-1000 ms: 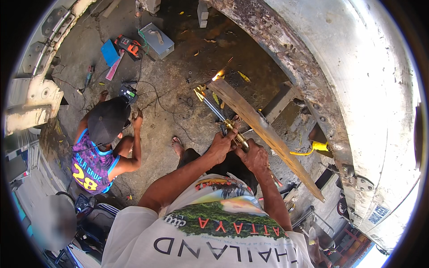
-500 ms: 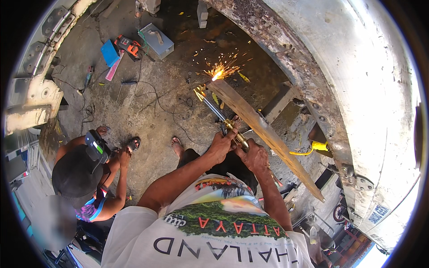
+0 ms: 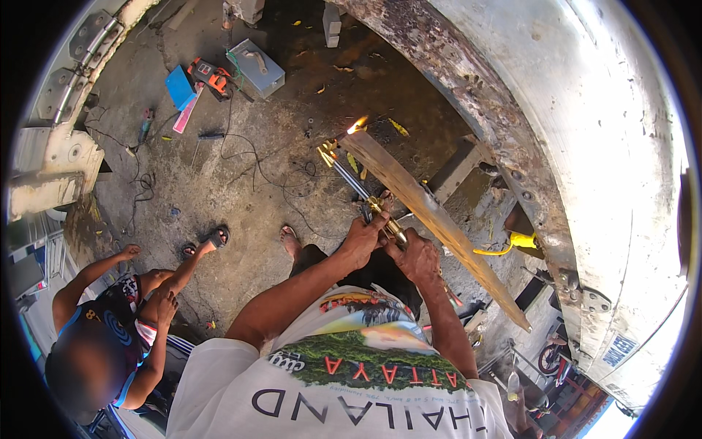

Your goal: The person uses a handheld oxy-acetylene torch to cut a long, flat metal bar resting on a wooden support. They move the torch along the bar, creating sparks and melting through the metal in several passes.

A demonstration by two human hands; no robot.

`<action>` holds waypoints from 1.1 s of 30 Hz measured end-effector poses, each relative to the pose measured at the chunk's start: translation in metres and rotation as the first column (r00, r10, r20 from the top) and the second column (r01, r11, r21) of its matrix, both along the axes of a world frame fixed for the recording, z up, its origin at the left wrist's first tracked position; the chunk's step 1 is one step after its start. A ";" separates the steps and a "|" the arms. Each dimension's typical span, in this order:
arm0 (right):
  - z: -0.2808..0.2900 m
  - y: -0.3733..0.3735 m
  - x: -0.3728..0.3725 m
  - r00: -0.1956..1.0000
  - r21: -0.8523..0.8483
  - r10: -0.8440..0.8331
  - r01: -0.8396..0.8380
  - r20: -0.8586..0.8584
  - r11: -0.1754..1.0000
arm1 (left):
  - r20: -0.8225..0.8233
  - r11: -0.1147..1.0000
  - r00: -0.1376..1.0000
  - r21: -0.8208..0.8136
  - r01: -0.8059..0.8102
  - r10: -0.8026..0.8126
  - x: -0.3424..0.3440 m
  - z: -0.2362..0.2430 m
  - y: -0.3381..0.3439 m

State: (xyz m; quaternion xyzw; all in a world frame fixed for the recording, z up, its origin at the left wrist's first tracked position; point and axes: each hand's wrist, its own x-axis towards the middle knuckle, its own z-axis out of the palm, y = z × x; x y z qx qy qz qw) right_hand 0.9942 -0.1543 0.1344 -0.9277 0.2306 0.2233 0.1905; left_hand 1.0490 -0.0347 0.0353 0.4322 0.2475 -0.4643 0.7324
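Note:
A brass and silver cutting torch [image 3: 354, 181] lies in both my hands, its bent head towards the far end of a wooden plank [image 3: 431, 216]. My left hand [image 3: 363, 240] is closed round the brass valve part of the torch. Lower down, my right hand [image 3: 417, 256] grips the rear of its handle. A small orange flame [image 3: 357, 124] burns at the plank's far end, just beyond the torch head. What exactly burns there is too small to make out. The plank slants from there down to the right, past my right hand.
A large rusty-edged white metal panel [image 3: 585, 146] curves along the right. Ahead on the left stand a grey metal box [image 3: 257, 69] and an orange-black machine [image 3: 210, 76]. Cables [image 3: 252, 150] trail over the concrete. A co-worker [image 3: 110, 344] sits at the left.
The spray of sparks at the plank's far end has died down to a small flame. The co-worker has leaned back to the lower left. My hands and torch have hardly moved.

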 end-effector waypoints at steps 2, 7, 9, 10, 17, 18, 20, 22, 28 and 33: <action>-0.001 -0.001 -0.001 1.000 0.007 -0.003 0.003 -0.004 1.000 | 0.008 0.999 1.000 -0.032 0.028 -0.028 0.001 0.002 0.001; 0.004 0.001 0.002 0.999 0.018 -0.009 0.010 -0.039 1.000 | 0.021 0.998 0.999 -0.048 0.042 -0.041 0.001 0.000 0.003; 0.003 0.000 0.002 0.999 0.028 -0.021 0.022 -0.043 0.999 | 0.023 0.997 0.999 -0.053 0.048 -0.047 0.002 0.002 0.003; 0.003 0.000 0.001 0.999 0.033 -0.027 0.029 -0.046 0.999 | 0.025 0.997 0.998 -0.055 0.051 -0.050 0.003 0.006 0.003; 0.001 0.000 0.002 0.999 0.033 -0.021 0.023 -0.042 0.999 | 0.002 0.999 1.000 -0.007 0.031 -0.031 0.004 0.011 0.003; 0.000 -0.001 0.001 0.999 0.035 -0.018 0.020 -0.035 0.999 | -0.007 1.000 1.000 0.002 0.026 -0.026 0.005 0.012 0.002; -0.001 -0.001 0.000 1.000 0.037 -0.012 0.013 -0.025 0.999 | 0.003 0.999 0.999 -0.019 0.036 -0.036 0.005 0.010 0.004; -0.002 -0.001 0.000 1.000 0.037 -0.009 0.010 -0.019 0.999 | 0.011 0.999 0.999 -0.035 0.039 -0.039 0.005 0.008 0.005; -0.002 0.000 0.001 0.999 0.033 -0.022 0.023 -0.031 0.999 | 0.020 0.999 0.999 -0.028 0.044 -0.044 0.005 0.007 0.004; -0.004 -0.001 0.000 0.999 0.019 -0.011 0.012 -0.042 1.000 | 0.022 0.998 0.998 -0.031 0.061 -0.060 0.005 0.006 0.004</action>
